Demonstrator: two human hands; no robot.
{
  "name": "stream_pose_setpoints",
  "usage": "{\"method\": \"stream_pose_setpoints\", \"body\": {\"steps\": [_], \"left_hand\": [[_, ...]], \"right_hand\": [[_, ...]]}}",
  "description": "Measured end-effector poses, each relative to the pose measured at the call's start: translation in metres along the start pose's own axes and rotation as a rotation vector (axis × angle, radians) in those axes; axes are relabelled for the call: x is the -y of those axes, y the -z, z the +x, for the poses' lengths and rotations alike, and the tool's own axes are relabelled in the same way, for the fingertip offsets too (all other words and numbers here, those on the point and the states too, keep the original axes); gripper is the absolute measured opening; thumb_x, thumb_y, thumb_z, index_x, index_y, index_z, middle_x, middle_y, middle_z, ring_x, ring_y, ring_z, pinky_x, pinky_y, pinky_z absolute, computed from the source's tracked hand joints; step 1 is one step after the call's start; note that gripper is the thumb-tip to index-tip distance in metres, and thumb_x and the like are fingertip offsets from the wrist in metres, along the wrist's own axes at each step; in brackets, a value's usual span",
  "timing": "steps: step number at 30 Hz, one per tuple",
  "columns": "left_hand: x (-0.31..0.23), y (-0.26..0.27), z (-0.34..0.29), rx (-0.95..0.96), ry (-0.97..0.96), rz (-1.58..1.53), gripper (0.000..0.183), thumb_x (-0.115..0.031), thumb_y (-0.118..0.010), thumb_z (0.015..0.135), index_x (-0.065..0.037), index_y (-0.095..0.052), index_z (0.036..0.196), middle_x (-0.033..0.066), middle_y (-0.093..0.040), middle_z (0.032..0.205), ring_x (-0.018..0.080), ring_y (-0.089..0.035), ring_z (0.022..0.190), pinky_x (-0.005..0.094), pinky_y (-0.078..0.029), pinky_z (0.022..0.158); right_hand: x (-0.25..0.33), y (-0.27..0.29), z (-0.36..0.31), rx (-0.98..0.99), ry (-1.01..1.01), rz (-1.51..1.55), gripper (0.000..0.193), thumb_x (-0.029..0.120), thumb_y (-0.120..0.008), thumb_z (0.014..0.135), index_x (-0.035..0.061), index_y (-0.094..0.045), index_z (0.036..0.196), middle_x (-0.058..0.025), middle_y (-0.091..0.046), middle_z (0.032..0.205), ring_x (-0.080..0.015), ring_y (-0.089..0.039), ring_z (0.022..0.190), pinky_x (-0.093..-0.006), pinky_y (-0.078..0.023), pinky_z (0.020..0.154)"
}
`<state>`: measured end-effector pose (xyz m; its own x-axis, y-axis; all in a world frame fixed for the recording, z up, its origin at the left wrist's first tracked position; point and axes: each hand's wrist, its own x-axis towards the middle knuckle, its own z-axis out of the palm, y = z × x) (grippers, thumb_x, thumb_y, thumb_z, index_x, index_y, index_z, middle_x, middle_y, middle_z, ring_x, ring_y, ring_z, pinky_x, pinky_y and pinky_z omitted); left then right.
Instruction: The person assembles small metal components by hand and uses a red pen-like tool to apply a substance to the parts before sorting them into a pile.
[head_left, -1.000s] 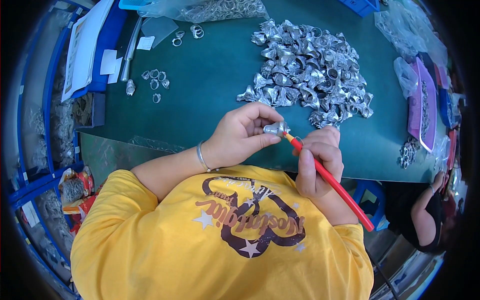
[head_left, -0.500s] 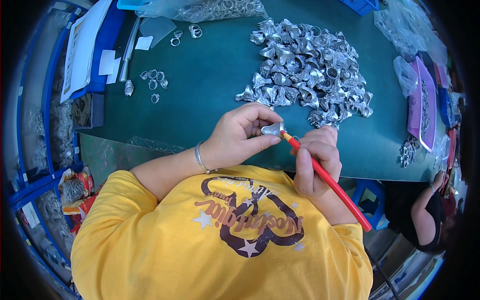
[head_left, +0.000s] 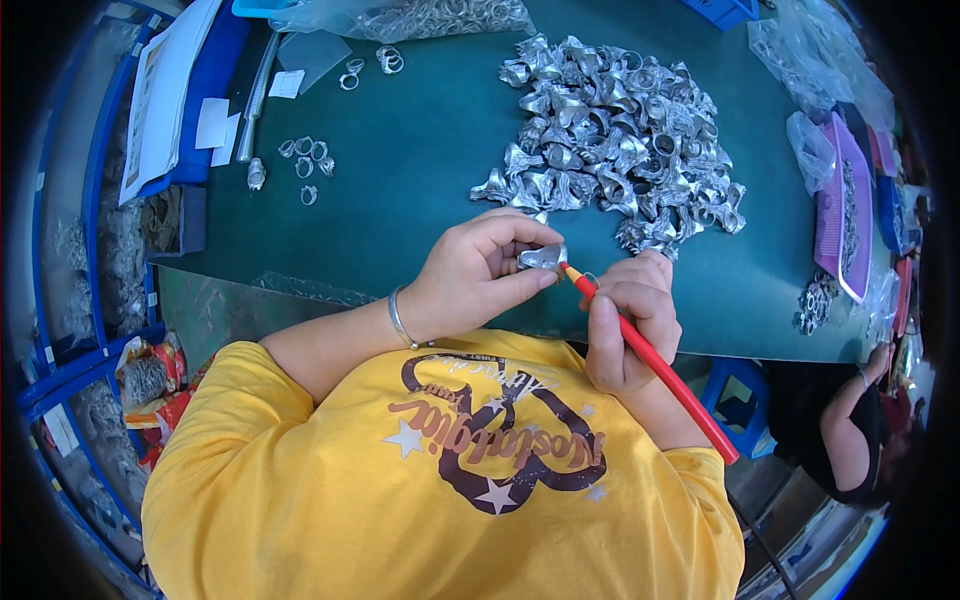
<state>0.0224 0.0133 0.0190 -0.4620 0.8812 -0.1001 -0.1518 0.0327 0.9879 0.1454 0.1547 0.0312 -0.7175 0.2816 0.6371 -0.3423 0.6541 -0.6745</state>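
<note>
Between its thumb and fingers, my left hand (head_left: 478,265) pinches a silver-coloured metal ring (head_left: 541,258). My right hand (head_left: 634,318) is closed around a red pencil (head_left: 668,373), whose bare tip meets or nearly meets the ring's right edge. A large heap of similar chunky metal rings (head_left: 625,140) lies on the green tabletop (head_left: 420,150) just beyond both hands. One loose ring partly shows past my left fingertips.
Several small rings (head_left: 305,160) sit at the left, near a metal rod (head_left: 258,100). A bag of rings (head_left: 440,18) is at the far edge. To the right stand a purple basket (head_left: 845,210), a blue stool (head_left: 738,400) and another person's arm (head_left: 848,425).
The ring has turned slightly in my left fingers and shifted a little left. The red pencil has moved slightly left with my right hand.
</note>
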Motion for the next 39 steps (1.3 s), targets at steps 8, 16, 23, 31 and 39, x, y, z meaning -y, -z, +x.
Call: {"method": "stream_pose_setpoints", "body": {"steps": [8, 16, 23, 31, 39], "left_hand": [[0.003, 0.002, 0.002, -0.038, -0.057, 0.033, 0.029, 0.007, -0.064, 0.079, 0.001, -0.058, 0.107, 0.0076, -0.053, 0.105, 0.0126, -0.056, 0.095, 0.0244, -0.048, 0.080], [-0.001, 0.001, 0.001, -0.051, -0.096, 0.221, 0.031, 0.009, -0.065, 0.074, 0.001, -0.058, 0.104, 0.0076, -0.052, 0.103, 0.0142, -0.057, 0.094, 0.0249, -0.050, 0.079], [0.000, 0.001, 0.000, -0.052, -0.153, 0.258, 0.030, 0.008, -0.066, 0.075, 0.002, -0.058, 0.103, 0.0077, -0.052, 0.103, 0.0140, -0.058, 0.093, 0.0243, -0.051, 0.078], [0.000, 0.000, 0.002, -0.098, -0.248, 0.263, 0.027, 0.007, -0.068, 0.073, 0.000, -0.058, 0.097, 0.0084, -0.053, 0.102, 0.0140, -0.058, 0.092, 0.0245, -0.051, 0.075], [-0.005, 0.000, 0.003, -0.111, -0.430, 0.321, 0.036, 0.007, -0.071, 0.069, -0.003, -0.054, 0.099, 0.0079, -0.053, 0.103, 0.0134, -0.055, 0.090, 0.0256, -0.048, 0.076]], "right_hand": [[-0.002, 0.006, -0.003, 0.011, -0.012, 0.031, 0.014, -0.002, -0.059, 0.073, 0.0029, -0.052, 0.083, -0.0071, -0.058, 0.069, -0.0208, -0.055, 0.058, -0.0346, -0.038, 0.067], [0.001, 0.007, -0.002, 0.041, -0.006, 0.051, 0.012, 0.001, -0.059, 0.076, 0.0046, -0.050, 0.083, -0.0066, -0.059, 0.072, -0.0208, -0.055, 0.059, -0.0363, -0.038, 0.070], [-0.002, 0.004, -0.003, 0.001, -0.030, 0.052, 0.013, 0.000, -0.059, 0.074, 0.0040, -0.051, 0.084, -0.0068, -0.059, 0.071, -0.0210, -0.056, 0.060, -0.0355, -0.038, 0.067], [-0.006, 0.001, -0.005, -0.091, -0.103, 0.291, 0.002, 0.000, -0.052, 0.080, 0.0025, -0.052, 0.081, -0.0088, -0.060, 0.075, -0.0192, -0.056, 0.063, -0.0339, -0.042, 0.065], [-0.008, -0.012, -0.003, 0.028, -0.599, 0.732, 0.032, -0.008, -0.066, 0.077, 0.0020, -0.042, 0.096, -0.0203, -0.057, 0.111, -0.0173, -0.060, 0.092, -0.0276, -0.049, 0.082]]}}
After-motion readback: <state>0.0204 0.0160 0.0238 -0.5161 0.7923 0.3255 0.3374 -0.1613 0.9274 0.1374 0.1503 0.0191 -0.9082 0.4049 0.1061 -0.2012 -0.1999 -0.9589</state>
